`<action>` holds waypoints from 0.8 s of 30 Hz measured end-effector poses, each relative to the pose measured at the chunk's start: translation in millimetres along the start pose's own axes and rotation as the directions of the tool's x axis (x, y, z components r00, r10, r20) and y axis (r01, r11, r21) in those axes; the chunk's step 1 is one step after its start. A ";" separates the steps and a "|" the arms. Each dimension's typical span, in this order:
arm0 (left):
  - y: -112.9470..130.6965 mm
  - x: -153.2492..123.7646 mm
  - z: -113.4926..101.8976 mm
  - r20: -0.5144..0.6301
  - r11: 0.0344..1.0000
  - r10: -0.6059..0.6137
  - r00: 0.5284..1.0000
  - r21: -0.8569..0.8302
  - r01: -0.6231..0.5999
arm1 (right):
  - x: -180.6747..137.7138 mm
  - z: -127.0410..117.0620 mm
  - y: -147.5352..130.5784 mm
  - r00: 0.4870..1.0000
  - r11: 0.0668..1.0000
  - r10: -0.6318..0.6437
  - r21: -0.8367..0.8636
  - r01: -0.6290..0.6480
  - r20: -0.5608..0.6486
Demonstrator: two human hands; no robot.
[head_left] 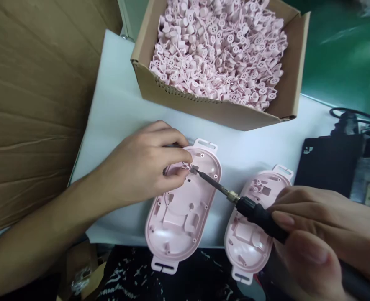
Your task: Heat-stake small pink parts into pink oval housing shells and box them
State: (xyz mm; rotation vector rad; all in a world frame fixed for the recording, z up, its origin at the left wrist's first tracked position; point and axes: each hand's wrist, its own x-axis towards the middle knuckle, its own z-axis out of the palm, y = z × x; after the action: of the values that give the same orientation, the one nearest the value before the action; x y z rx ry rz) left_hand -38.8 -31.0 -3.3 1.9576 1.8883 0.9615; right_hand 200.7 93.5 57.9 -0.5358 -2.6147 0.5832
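The left hand (144, 167) lies over the upper end of a pink plastic shell (178, 228), with its fingers drawn together in a pinch just beside a small metal tab (194, 169). The fingers hide most of what they hold, though a thin dark piece shows behind them. The right hand (313, 234) is clamped on the black grip of a soldering iron (260, 215), which slants up and to the left across the shell's long axis. The iron's tip meets the tab, so the two hands work at the same spot, coming from opposite sides.

The shell lies open side up on a white sheet (119, 96), its long axis running from upper right to lower left. A second shell (250, 234) lies just beside it, partly under the iron and the right hand. Beyond them, a cardboard box (142, 79) holds a heap of small pink moulded parts (216, 54). A black unit (329, 167) with a cable (348, 115) sits to the right, on a green worktop (345, 54). A brown cardboard sheet (31, 117) fills the left side.
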 end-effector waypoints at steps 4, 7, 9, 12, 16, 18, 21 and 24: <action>1.6 0.4 1.3 0.002 1.000 -0.028 1.000 -0.003 0.028 | -3.8 1.6 2.2 0.994 0.994 0.109 -0.023 -0.108 0.025; 2.3 0.7 1.2 0.000 0.999 -0.032 0.999 0.001 0.032 | -4.5 3.6 3.4 0.995 0.994 0.098 -0.039 -0.098 -0.008; 3.1 0.9 0.8 0.001 0.999 -0.033 0.999 0.004 0.033 | -3.4 4.3 2.5 0.994 0.993 0.111 -0.045 -0.111 0.000; 4.2 0.9 -0.1 0.007 0.999 -0.038 0.999 0.008 0.038 | -1.4 4.7 0.1 0.992 0.991 0.127 -0.041 -0.127 0.006; 4.3 0.3 -0.7 0.009 0.999 -0.040 0.999 0.007 0.040 | -1.3 4.6 0.1 0.992 0.992 0.124 -0.024 -0.124 0.031; 3.8 0.2 -0.6 0.012 0.999 -0.040 0.999 0.000 0.040 | -2.2 4.2 1.9 0.994 0.995 0.099 -0.008 -0.099 0.053; 3.2 0.4 -0.3 0.014 0.999 -0.037 0.999 -0.004 0.037 | -3.5 3.2 5.1 0.995 0.997 0.082 0.011 -0.083 0.059; 3.1 0.7 -0.5 0.017 1.000 -0.031 0.999 -0.001 0.031 | -5.1 2.6 7.7 0.995 0.997 0.065 0.025 -0.067 0.071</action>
State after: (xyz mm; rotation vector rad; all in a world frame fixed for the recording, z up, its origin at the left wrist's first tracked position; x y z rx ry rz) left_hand -36.7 -30.8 -0.8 1.9235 1.9028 0.9338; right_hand 205.9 96.9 50.6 -0.6053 -2.6594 0.6684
